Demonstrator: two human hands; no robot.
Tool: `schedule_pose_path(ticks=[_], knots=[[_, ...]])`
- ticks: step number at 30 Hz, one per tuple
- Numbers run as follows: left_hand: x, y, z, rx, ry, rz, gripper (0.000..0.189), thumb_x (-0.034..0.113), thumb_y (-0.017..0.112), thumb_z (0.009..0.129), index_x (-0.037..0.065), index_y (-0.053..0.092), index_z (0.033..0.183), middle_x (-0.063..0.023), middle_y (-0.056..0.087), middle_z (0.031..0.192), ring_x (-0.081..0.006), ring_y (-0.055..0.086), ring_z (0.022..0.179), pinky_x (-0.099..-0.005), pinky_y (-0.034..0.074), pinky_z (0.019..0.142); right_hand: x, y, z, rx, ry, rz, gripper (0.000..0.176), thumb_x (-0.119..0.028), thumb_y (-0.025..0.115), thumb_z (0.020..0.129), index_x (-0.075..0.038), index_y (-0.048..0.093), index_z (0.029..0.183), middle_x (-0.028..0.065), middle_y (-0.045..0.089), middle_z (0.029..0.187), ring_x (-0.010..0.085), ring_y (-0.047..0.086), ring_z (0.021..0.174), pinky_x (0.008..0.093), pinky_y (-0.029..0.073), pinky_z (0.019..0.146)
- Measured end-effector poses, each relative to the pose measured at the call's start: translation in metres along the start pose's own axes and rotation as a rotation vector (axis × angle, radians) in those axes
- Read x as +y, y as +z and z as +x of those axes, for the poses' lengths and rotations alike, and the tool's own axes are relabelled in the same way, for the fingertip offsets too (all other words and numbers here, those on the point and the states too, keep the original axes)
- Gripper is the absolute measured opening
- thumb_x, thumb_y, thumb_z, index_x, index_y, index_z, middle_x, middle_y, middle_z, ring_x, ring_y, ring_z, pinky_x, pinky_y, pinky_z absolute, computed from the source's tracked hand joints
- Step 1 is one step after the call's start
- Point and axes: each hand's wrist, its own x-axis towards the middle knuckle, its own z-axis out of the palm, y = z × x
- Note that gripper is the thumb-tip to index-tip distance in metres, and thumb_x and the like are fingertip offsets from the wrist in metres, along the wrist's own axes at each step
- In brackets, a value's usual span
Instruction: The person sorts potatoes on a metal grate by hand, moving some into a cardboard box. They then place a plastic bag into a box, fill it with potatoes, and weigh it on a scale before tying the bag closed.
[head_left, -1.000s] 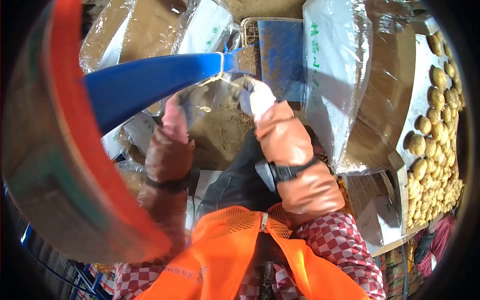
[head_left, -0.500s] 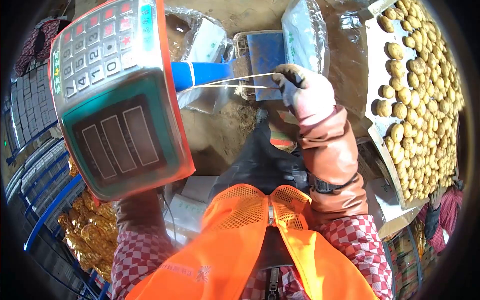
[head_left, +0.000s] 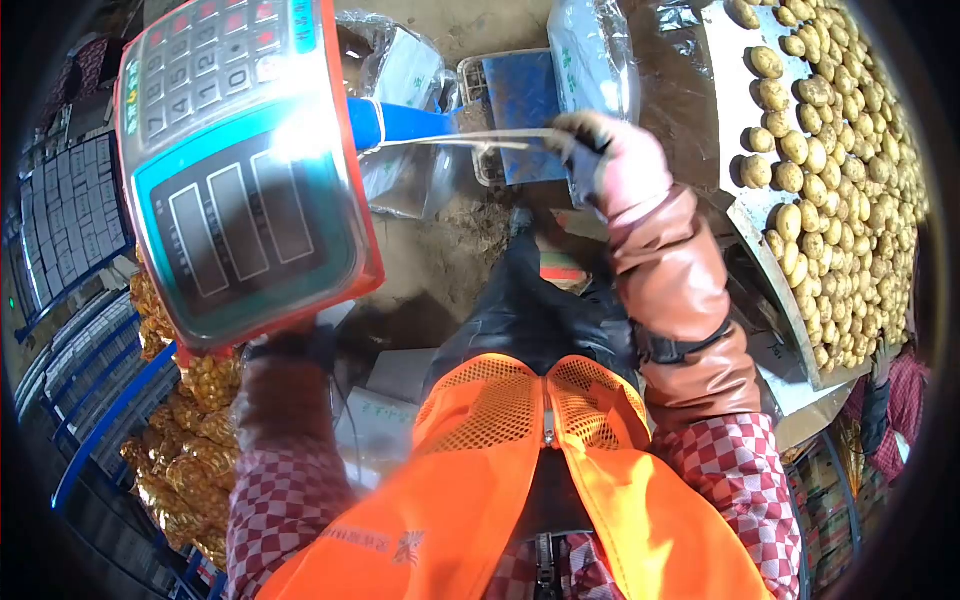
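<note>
A red-edged weighing scale display (head_left: 250, 215) with a keypad fills the upper left, its screen facing me. It is mounted on a blue post (head_left: 415, 122) with a pale string (head_left: 470, 138) tied round it. My right hand (head_left: 622, 165), in a whitish, dirt-darkened glove, pinches the string's far end and holds it stretched out to the right. My left hand (head_left: 292, 345) is mostly hidden under the display's lower edge; only a dark part near the cuff shows. What its fingers do is out of sight.
Potatoes (head_left: 850, 180) cover a pale sloping table on the right. Behind the string lie a blue scale platform (head_left: 522, 115) and plastic-wrapped bundles (head_left: 593, 65). Golden bagged goods (head_left: 190, 440) and blue rails (head_left: 105, 425) stand left. Another person's checked sleeve (head_left: 905, 395) shows at right.
The view has shifted slightly, with the potato table and blue platform further left. The two string strands now lie closer together. My right hand keeps its pinch; the display sits a little higher.
</note>
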Motion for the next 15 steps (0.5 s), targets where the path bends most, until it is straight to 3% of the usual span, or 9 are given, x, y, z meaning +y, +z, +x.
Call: schedule_pose_path(ticks=[1,3,5,6,8,9,11,14,15], knots=[[-0.009,0.007,-0.025,-0.03,-0.03,-0.027,0.051,0.029,0.063,0.094,0.011,0.05,0.14,-0.0065,0.065,0.116,-0.0188,0.065,0.083,-0.0314,0.051,0.073,-0.009,0.011,-0.013,-0.049,0.149,-0.054,0.017,-0.017,0.071,0.089,-0.009,0.072,0.104,0.0065,0.071,0.082,0.0112,0.062,0.065,0.0276,0.052,0.062],[-0.021,0.03,-0.057,-0.113,-0.096,-0.124,0.052,0.03,0.063,0.094,0.011,0.049,0.14,-0.0065,0.065,0.117,-0.0191,0.065,0.083,-0.0317,0.051,0.074,-0.009,0.035,-0.039,-0.17,0.222,0.233,0.019,-0.005,0.067,0.091,-0.005,0.07,0.11,-0.0002,0.064,0.078,0.007,0.058,0.071,0.0232,0.049,0.064],[-0.029,0.055,-0.075,-0.201,-0.123,-0.22,0.053,0.03,0.063,0.094,0.011,0.048,0.141,-0.0066,0.065,0.117,-0.0194,0.065,0.083,-0.0319,0.051,0.074,0.018,0.07,-0.058,-0.265,0.163,0.361,0.032,-0.001,0.065,0.09,-0.006,0.065,0.122,0.0003,0.064,0.08,0.0088,0.058,0.07,0.026,0.05,0.063],[-0.029,0.07,-0.073,-0.239,-0.046,-0.185,0.053,0.03,0.062,0.094,0.011,0.048,0.142,-0.0066,0.065,0.118,-0.0196,0.065,0.083,-0.032,0.051,0.074,0.034,0.087,-0.069,-0.316,0.154,0.429,0.037,-0.003,0.064,0.092,-0.01,0.061,0.128,0.0012,0.06,0.078,0.0089,0.054,0.063,0.0261,0.046,0.056],[-0.015,0.089,-0.069,-0.296,0.178,-0.045,0.054,0.031,0.062,0.094,0.011,0.047,0.143,-0.0067,0.064,0.119,-0.0199,0.065,0.084,-0.0322,0.051,0.074,0.012,0.075,-0.088,-0.477,0.153,0.121,0.05,-0.007,0.067,0.089,-0.014,0.054,0.137,0.0094,0.064,0.094,0.0177,0.061,0.066,0.0304,0.052,0.059],[-0.002,0.1,-0.073,-0.454,-0.185,-0.587,0.058,0.032,0.063,0.094,0.011,0.043,0.145,-0.0065,0.063,0.122,-0.0205,0.065,0.083,-0.0328,0.051,0.073,0.042,0.092,-0.096,-0.285,-0.242,0.084,0.056,-0.009,0.071,0.084,-0.015,0.053,0.137,0.0156,0.063,0.119,0.0302,0.067,0.095,0.036,0.055,0.082],[0.004,0.112,-0.086,-0.423,-0.363,-0.768,0.058,0.036,0.062,0.094,0.009,0.045,0.143,-0.0073,0.063,0.122,-0.0206,0.064,0.087,-0.0326,0.05,0.076,0.046,0.076,-0.11,-0.313,-0.246,0.049,0.058,-0.012,0.073,0.081,-0.014,0.054,0.136,0.0171,0.054,0.136,0.0357,0.057,0.12,0.0385,0.048,0.1],[0.009,0.12,-0.098,-0.275,-0.311,-0.741,0.058,0.041,0.06,0.094,0.008,0.049,0.14,-0.0084,0.062,0.123,-0.0209,0.062,0.094,-0.0324,0.049,0.082,0.054,0.046,-0.114,-0.27,-0.282,0.039,0.057,-0.011,0.073,0.082,-0.012,0.054,0.135,0.0171,0.056,0.134,0.0349,0.057,0.12,0.0385,0.048,0.1],[0.011,0.123,-0.094,-0.22,-0.28,-0.717,0.058,0.042,0.059,0.094,0.007,0.05,0.139,-0.0088,0.062,0.123,-0.0209,0.062,0.096,-0.0323,0.048,0.083,0.058,0.036,-0.117,-0.279,-0.224,-0.033,0.053,-0.008,0.07,0.084,-0.01,0.054,0.135,0.0154,0.059,0.131,0.0275,0.06,0.117,0.0346,0.049,0.097]])
